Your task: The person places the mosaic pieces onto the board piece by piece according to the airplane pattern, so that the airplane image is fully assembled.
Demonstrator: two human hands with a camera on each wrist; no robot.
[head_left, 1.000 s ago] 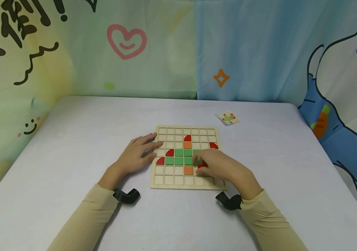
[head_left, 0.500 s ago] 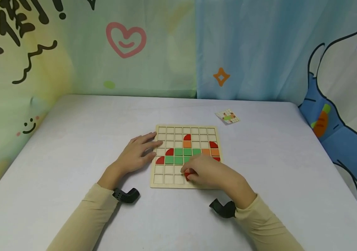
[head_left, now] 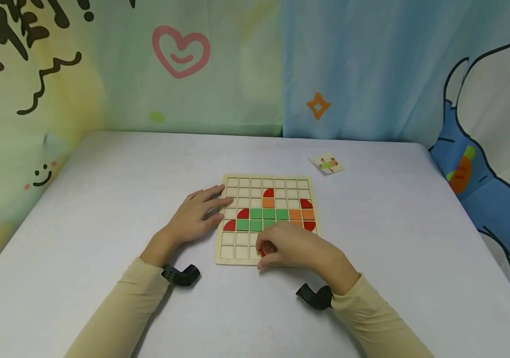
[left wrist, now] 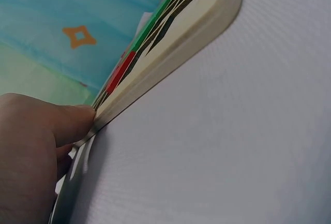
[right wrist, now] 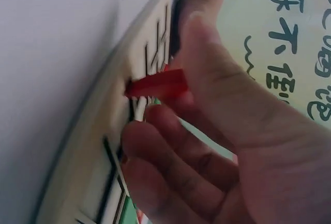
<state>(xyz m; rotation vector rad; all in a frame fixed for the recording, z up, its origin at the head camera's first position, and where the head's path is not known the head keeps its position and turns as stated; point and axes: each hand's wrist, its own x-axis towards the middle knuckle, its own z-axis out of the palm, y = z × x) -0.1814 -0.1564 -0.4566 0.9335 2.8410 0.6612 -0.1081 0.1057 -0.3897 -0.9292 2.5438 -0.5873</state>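
Observation:
A wooden grid board (head_left: 239,262) lies on the table with flat tiles in several of its cells. Green tiles (head_left: 255,214) sit mid-board, orange tiles (head_left: 295,214) to their right, and quarter-round red tiles (head_left: 243,214) around them. My left hand (head_left: 194,214) rests at the board's left edge, fingers spread; in the left wrist view its thumb (left wrist: 75,123) touches the rim. My right hand (head_left: 297,246) pinches a red tile (right wrist: 163,83) over the front rows. That tile stands tilted, its lower end at the board. The right hand hides the cells beneath it.
A small picture card (head_left: 327,163) with a coloured grid pattern lies behind the board, to the right. White cloth (head_left: 116,199) covers the table. Printed curtains (head_left: 237,69) hang behind the table. A black wrist-worn camera (head_left: 182,275) sits at each sleeve.
My right hand has moved left and toward the board's front edge with the red tile, uncovering orange and red tiles on the right. My left hand keeps its place on the board.

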